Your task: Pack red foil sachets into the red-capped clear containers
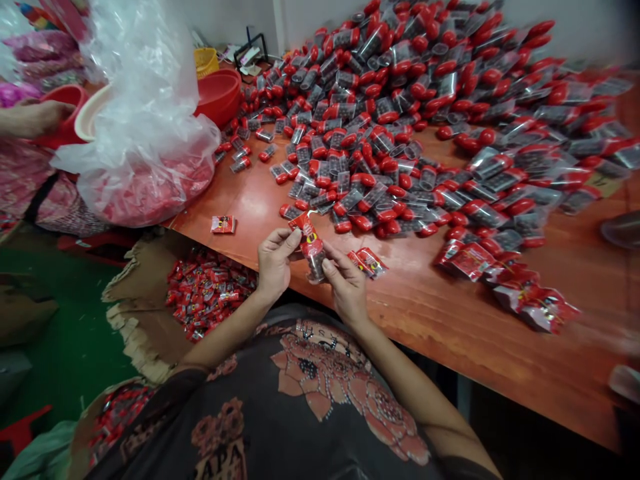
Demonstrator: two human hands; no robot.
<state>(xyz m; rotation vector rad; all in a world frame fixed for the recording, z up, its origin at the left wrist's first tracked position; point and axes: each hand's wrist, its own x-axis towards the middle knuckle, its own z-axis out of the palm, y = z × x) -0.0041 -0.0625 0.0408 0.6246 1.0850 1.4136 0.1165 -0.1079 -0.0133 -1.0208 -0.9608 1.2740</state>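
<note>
Both hands meet above the table's front edge. My left hand (276, 261) is closed, pinching a small red printed packet (303, 224) between thumb and fingers. My right hand (349, 288) grips a small clear plastic container (315, 264) with dark contents, its red end against the packet's lower part. Whether the container is partly inside the packet, I cannot tell. Close to my right fingers, a couple of flat red packets (371, 263) lie on the table. One more red packet (223, 225) lies to the left of my hands.
A large heap of red-capped clear containers (380, 127) covers the back of the table (410, 303). Filled red packets (525, 287) lie at right. A cardboard box (145, 327) of red packets stands below. A plastic bag (150, 167) and another person's hand (47, 119) are at left.
</note>
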